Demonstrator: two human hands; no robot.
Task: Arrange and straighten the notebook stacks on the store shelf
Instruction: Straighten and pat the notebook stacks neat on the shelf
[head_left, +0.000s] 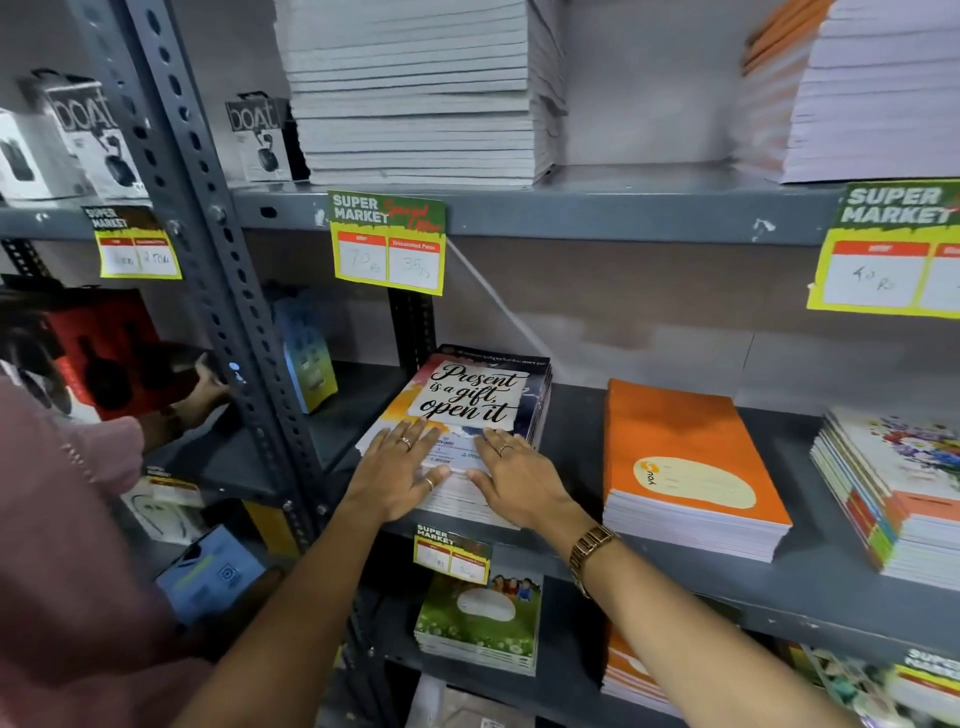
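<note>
A stack of notebooks (470, 400) with a "Present is a gift, open it" cover lies at the left end of the grey middle shelf (571, 431). My left hand (397, 473) rests flat on the near left part of the top cover, fingers spread. Beside it, my right hand (519, 478) lies flat on the near right part, thumb close to the left thumb. To the right sit an orange notebook stack (685, 462) and a multicoloured stack (893, 483).
Tall white stacks (421, 88) fill the upper shelf. Yellow price tags (388, 244) hang from the shelf edges. A green-covered stack (478, 618) lies on the lower shelf. Another person in a pink sleeve (67, 493) handles boxes in the left bay.
</note>
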